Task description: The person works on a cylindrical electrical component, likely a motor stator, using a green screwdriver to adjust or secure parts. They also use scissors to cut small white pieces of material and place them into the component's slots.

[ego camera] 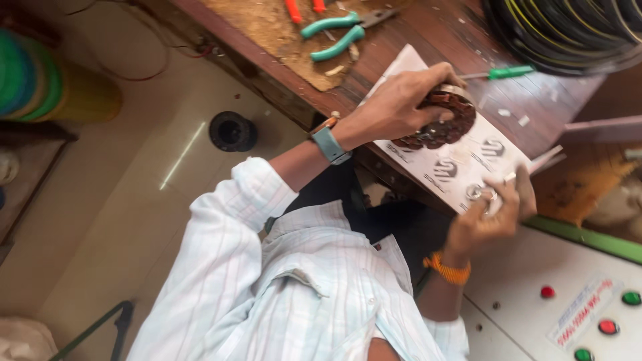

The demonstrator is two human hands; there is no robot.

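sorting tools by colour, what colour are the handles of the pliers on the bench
Teal-green, both handles of the pliers, lying on the wooden bench; the head view shows them.

Workshop: pliers (333, 33), wire coils (568, 30)

We log copper-brown stator winding (438, 120). White card (461, 164) beneath, grey swirl marks. Pliers (334, 33) teal-handled; screwdriver (508, 72) green-handled. Bench (441, 40) dark brown woodgrain. Shirt (294, 294) white, fine stripes. Watch strap (329, 144) grey-blue. Wrist thread (447, 269) orange. Control panel (535, 321) off-white, red and green buttons.
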